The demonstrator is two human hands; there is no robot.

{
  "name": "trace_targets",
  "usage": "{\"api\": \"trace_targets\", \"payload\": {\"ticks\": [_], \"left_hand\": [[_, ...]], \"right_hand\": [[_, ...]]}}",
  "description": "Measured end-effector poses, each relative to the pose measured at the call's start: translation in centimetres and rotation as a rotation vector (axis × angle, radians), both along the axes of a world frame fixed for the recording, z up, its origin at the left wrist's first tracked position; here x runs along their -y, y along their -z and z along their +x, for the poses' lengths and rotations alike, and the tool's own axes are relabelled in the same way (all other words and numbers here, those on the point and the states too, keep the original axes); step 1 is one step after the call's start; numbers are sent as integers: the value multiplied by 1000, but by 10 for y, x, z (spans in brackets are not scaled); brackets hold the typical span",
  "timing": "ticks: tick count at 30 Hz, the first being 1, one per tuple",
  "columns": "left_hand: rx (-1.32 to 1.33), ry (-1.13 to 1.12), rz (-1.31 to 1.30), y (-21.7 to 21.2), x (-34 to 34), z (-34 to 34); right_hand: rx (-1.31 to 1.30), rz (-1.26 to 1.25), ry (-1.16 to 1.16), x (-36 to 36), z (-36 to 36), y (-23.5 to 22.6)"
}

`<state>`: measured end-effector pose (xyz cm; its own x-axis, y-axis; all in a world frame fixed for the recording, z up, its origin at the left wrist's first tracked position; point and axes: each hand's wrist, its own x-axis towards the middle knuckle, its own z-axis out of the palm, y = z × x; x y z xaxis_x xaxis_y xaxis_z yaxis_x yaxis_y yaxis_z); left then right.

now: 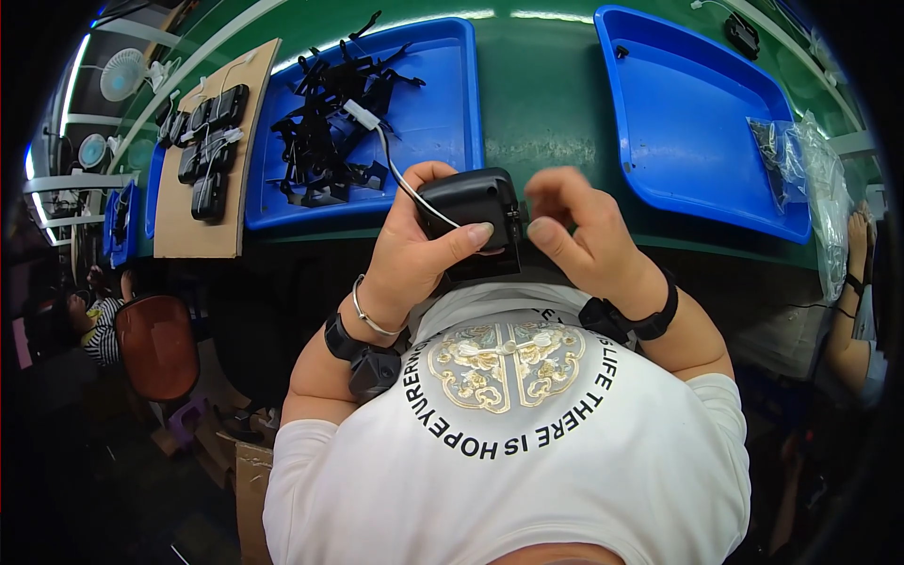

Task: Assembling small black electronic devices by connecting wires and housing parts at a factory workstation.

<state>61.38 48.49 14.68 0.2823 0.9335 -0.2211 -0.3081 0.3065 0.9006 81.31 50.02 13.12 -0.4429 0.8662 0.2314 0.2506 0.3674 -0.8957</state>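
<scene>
My left hand (414,240) is wrapped round a black plastic housing (468,200), its thumb lying across the near side. From the housing a white cable (394,162) runs up to a white connector plug (362,115). A black bracket-like part (490,264) sits along the housing's right and lower side. Just right of it is my right hand (584,231), fingers curled and apart from the thumb, with the fingertips a little blurred. I see nothing between them. Beyond my left hand, several black brackets (330,122) lie heaped in a blue tray (452,85).
Left of that tray, a cardboard sheet (198,243) bears several black housings (209,193) with white cables. At the right, another blue tray (678,141) holds a small black piece and a clear plastic bag (821,188). Another person's arm (852,301) shows at the far right.
</scene>
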Motion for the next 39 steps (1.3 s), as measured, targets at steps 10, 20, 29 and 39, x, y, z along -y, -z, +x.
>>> {"api": "trace_targets", "payload": {"ticks": [10,20,29,39], "left_hand": [[67,-31,-33,3,-1,-1],[-3,-22,23,5,1,0],[118,29,-256,-5,-3,-1],[158,-71,-120,6,2,-3]], "right_hand": [[-11,143,55,1,-2,0],[116,124,13,-1,-2,-1],[55,390,-27,-7,1,-2],[-224,149,77,4,-5,-10]]}}
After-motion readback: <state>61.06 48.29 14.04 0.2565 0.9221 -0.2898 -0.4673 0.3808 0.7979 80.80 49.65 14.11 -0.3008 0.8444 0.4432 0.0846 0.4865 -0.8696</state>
